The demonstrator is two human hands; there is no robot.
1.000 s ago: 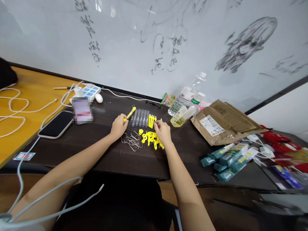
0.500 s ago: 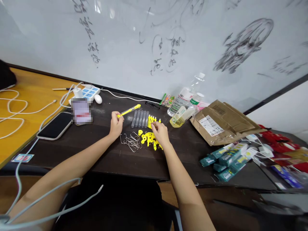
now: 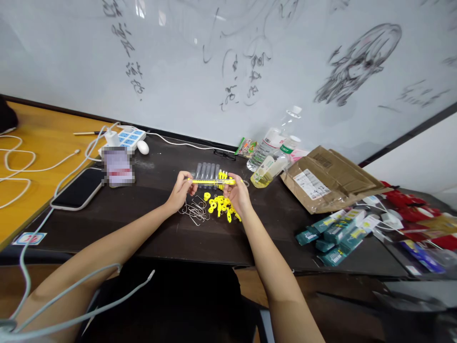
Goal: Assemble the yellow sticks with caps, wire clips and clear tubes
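Note:
Both of my hands hold one yellow pen (image 3: 213, 181) level above the dark desk (image 3: 160, 228). My left hand (image 3: 182, 190) pinches its left end and my right hand (image 3: 235, 193) pinches its right end. Just behind the pen lie a row of clear grey pen barrels (image 3: 206, 169) and a few yellow pen parts (image 3: 223, 174). Under my hands sit a heap of small yellow caps and clips (image 3: 218, 206) and a tangle of thin metal wire springs (image 3: 194, 211).
A phone (image 3: 76, 188), a power strip (image 3: 123, 138) and white cables lie at the left. Plastic bottles (image 3: 271, 152), a brown cardboard parcel (image 3: 328, 178) and teal packets (image 3: 335, 233) lie at the right. A whiteboard with drawings (image 3: 250, 62) stands behind the desk.
My left hand lifted the yellow pen from beside the barrels and swung it level. My right hand left the yellow parts and took hold of the pen's other end.

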